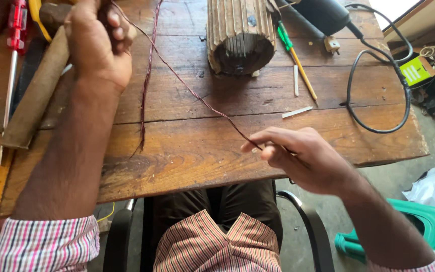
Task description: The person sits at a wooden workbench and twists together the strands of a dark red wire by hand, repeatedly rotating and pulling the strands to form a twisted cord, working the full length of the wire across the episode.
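My left hand (99, 43) is closed around a bundle of thin reddish copper wire (197, 95) near the table's far left. One strand group runs diagonally across the wooden table (187, 151) to my right hand (298, 158), which pinches it between thumb and fingers above the front edge. A second loose length of wire (144, 100) hangs down from my left hand and ends on the tabletop. A ribbed cylindrical motor core (240, 35) lies at the far middle of the table.
A green-handled screwdriver (293, 53), two small white strips (296, 112) and a black cable (378, 90) lie at the right. A wooden handle (33, 100) and a red tool (15, 30) rest at the left. A green plastic stool (429, 226) stands on the floor.
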The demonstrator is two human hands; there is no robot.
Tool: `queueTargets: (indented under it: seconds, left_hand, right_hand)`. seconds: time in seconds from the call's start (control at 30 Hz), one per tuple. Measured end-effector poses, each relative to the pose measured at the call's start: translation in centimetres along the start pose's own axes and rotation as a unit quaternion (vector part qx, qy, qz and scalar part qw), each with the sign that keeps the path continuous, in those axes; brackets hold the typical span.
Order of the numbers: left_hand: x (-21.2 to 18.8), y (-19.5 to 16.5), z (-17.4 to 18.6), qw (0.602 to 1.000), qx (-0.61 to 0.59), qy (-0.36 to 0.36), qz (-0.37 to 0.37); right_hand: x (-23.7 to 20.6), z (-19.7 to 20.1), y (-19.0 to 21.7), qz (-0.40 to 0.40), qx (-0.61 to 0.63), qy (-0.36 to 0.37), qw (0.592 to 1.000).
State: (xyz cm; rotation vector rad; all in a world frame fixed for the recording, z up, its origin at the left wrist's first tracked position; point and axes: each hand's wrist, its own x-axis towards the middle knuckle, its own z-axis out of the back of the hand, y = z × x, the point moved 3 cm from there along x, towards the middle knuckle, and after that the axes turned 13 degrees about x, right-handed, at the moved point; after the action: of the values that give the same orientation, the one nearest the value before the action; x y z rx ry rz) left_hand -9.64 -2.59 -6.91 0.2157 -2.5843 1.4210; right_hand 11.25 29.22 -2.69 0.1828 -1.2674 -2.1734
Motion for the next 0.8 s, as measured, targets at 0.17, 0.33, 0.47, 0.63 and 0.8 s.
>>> queueTargets:
  seconds: [0.17,0.33,0.47,0.63,0.8]
  left_hand:
    - [-0.9,0.4,-1.0,0.994,0.105,-0.041,0.008]
    - [-1.9,0.6,-2.3,0.984,0.176,-0.004,0.02]
    - [-1.8,0.5,-2.4,0.994,0.104,0.006,0.042]
    - [-1.3,-0.3,-1.9,0.997,0.083,0.003,0.008]
    - [-1.4,0.5,-2.2,0.995,0.089,0.024,0.032]
  right_hand:
    - [-1.0,-1.1,1.5,0.091,-0.254,0.012,0.963]
    - [-1.8,-2.5,4.1,0.203,-0.201,-0.026,0.958]
    - [-2.4,-0.2,2.5,-0.087,0.262,-0.316,0.907]
    - [-1.2,-2.0,0.2,-0.193,0.183,-0.25,0.931]
    - [-2.8,-5.0,-0.6,-0.286,0.457,0.051,0.84]
